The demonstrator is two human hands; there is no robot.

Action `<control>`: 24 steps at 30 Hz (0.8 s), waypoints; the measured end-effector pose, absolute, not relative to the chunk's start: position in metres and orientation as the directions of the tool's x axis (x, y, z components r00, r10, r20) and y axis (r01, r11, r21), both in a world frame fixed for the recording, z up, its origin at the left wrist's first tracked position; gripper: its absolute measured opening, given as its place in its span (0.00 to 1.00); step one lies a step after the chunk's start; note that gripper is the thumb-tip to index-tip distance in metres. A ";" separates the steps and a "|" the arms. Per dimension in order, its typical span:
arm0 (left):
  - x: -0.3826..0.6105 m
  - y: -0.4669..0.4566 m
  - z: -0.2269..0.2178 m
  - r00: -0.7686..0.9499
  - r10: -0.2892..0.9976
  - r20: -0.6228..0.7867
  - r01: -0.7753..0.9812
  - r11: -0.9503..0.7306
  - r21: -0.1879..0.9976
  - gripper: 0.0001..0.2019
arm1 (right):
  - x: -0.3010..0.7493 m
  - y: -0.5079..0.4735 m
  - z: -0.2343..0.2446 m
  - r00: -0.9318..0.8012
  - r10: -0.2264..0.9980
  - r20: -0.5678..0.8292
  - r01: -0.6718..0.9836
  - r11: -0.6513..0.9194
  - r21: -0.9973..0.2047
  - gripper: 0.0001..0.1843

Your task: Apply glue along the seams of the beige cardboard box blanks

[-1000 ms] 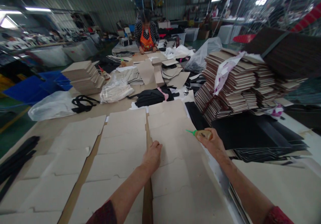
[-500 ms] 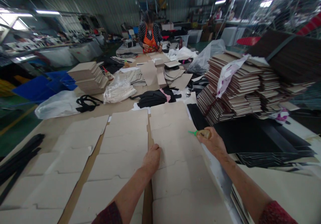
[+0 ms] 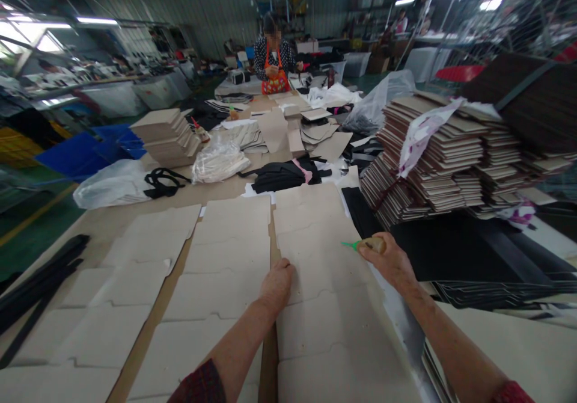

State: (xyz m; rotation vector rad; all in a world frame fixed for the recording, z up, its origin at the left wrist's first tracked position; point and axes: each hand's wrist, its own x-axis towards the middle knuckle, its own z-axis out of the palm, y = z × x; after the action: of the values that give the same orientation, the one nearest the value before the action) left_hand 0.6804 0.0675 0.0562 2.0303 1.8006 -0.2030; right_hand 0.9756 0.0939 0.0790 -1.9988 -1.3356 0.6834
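My right hand (image 3: 393,261) is wrapped round a small tan glue bottle (image 3: 373,245) with a green nozzle. The nozzle points left, just over the right column of overlapping beige cardboard pieces (image 3: 331,325). At that column's left edge rests my left hand (image 3: 277,281), its fingers curled in; whether they pinch anything is hidden. Further left lie a middle column of cardboard pieces (image 3: 207,295) and a left column (image 3: 103,325), laid out the same way. Small dots mark the right column's surface.
Stacked brown-edged boards (image 3: 433,156) and black sheets (image 3: 473,246) stand close on the right. Beyond the columns lie a black strip bundle (image 3: 279,176), a plastic-wrapped bundle (image 3: 219,161) and a cardboard stack (image 3: 164,135). A co-worker in an orange apron (image 3: 276,69) stands at the far end.
The whole view has shifted slightly, so things appear further right. My right hand has brought the glue bottle a little nearer to me; my left hand stays at the edge. The co-worker's arms have moved.
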 end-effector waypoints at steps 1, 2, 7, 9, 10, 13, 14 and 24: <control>0.680 0.067 0.056 0.145 0.914 -0.379 0.975 -0.068 0.210 0.18 | 0.972 0.093 0.077 0.368 0.926 -0.085 0.537 -0.286 -0.794 0.25; 0.680 0.067 0.057 0.141 0.914 -0.381 0.975 -0.062 0.211 0.18 | 0.968 0.093 0.074 0.382 0.919 -0.099 0.462 -0.283 -0.841 0.26; 0.678 0.066 0.054 0.143 0.918 -0.369 0.974 -0.064 0.219 0.18 | 0.955 0.097 0.060 0.440 0.889 -0.129 0.185 -0.230 -0.955 0.35; 0.677 0.066 0.052 0.152 0.920 -0.362 0.973 -0.075 0.220 0.19 | 0.955 0.100 0.058 0.469 0.875 -0.119 0.109 -0.191 -0.975 0.36; 0.676 0.066 0.050 0.157 0.921 -0.358 0.972 -0.080 0.220 0.19 | 0.955 0.100 0.058 0.477 0.871 -0.115 0.084 -0.176 -0.981 0.36; 0.675 0.067 0.047 0.161 0.923 -0.350 0.972 -0.087 0.219 0.19 | 0.959 0.098 0.060 0.479 0.870 -0.116 0.052 -0.161 -0.986 0.36; 0.675 0.068 0.046 0.158 0.923 -0.350 0.973 -0.084 0.217 0.19 | 0.961 0.096 0.061 0.483 0.868 -0.117 0.061 -0.167 -0.984 0.37; 0.674 0.068 0.048 0.173 0.921 -0.349 0.974 -0.106 0.202 0.19 | 0.981 0.081 0.063 0.416 0.909 -0.003 0.636 -0.293 -0.714 0.30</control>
State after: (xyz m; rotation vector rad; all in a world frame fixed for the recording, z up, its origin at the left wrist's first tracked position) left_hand 0.6740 0.0684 0.0483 2.0766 1.7932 -0.1894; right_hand 0.9805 0.0812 0.0631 -2.0349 -1.3045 0.5510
